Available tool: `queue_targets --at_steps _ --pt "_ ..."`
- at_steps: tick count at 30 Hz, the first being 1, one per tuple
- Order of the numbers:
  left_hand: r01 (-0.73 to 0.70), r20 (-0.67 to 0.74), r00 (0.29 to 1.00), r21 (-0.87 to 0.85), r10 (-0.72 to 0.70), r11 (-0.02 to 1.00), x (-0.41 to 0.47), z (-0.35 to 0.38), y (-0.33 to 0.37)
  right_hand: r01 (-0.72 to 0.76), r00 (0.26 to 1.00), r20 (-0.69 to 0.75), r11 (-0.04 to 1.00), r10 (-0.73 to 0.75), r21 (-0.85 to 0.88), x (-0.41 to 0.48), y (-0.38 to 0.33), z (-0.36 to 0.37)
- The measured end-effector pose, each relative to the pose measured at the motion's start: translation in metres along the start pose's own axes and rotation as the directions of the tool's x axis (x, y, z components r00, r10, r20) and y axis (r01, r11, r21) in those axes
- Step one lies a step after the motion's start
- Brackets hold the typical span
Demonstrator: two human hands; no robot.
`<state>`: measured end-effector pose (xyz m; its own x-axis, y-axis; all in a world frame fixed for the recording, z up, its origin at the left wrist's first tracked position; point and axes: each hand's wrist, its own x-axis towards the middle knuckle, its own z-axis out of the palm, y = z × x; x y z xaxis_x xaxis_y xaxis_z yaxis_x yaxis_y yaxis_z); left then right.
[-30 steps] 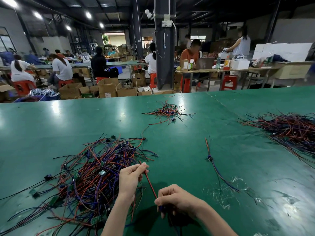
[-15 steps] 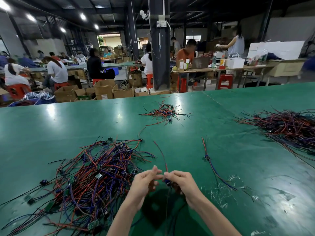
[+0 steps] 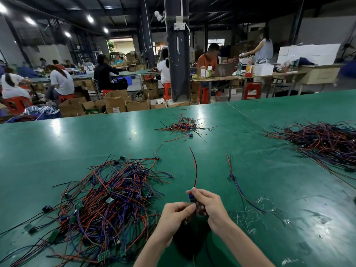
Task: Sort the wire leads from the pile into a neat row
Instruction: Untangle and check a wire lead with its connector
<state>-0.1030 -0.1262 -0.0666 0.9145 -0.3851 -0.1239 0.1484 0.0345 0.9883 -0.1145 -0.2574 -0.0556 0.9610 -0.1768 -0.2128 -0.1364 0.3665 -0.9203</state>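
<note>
A big tangled pile of red, blue and black wire leads (image 3: 107, 205) with small green boards lies on the green table at the left. Just right of it, near the front edge, my left hand (image 3: 176, 214) and my right hand (image 3: 209, 204) meet, both pinching one wire lead (image 3: 195, 168). Its red and black wires rise from my fingers and curve away from me; a small blue part shows at my right fingertips. One sorted lead (image 3: 236, 182) lies alone to the right of my hands.
A smaller heap of leads (image 3: 185, 126) sits further back at the centre, and a wide dark heap (image 3: 323, 139) spreads at the right. Clear plastic scraps (image 3: 256, 214) lie near the lone lead. Beyond the green table (image 3: 269, 189) are cardboard boxes, a pillar and seated workers.
My hands came together from apart. The lead that was stretched slanting between them now stands up from my fingertips, and my right hand has shifted up and to the right.
</note>
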Motion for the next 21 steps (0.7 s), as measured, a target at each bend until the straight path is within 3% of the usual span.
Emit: queue_targets --at_steps 7,12,16,18,21 --pt "0.094 -0.045 0.994 -0.150 -0.102 0.984 0.001 0.003 -0.002 -0.038 0.999 0.001 0.995 0.038 0.093 -0.001 0.003 0.002" --pt "0.186 0.001 0.981 -0.319 -0.196 0.929 0.001 0.005 -0.002 -0.039 0.999 0.010 0.992 0.038 0.122 -0.002 0.004 0.005" --pt "0.203 0.011 0.977 -0.343 -0.212 0.917 0.004 0.004 -0.003 -0.042 0.999 0.018 0.991 0.040 0.129 0.000 0.006 0.005" --pt "0.197 0.003 0.978 -0.342 -0.208 0.919 0.005 0.001 -0.002 -0.038 0.999 0.022 0.994 0.035 0.101 0.000 0.008 0.005" --pt "0.166 -0.057 0.979 -0.336 -0.196 0.927 0.006 -0.004 -0.001 0.016 1.000 0.028 0.997 -0.013 -0.080 -0.001 0.011 0.005"
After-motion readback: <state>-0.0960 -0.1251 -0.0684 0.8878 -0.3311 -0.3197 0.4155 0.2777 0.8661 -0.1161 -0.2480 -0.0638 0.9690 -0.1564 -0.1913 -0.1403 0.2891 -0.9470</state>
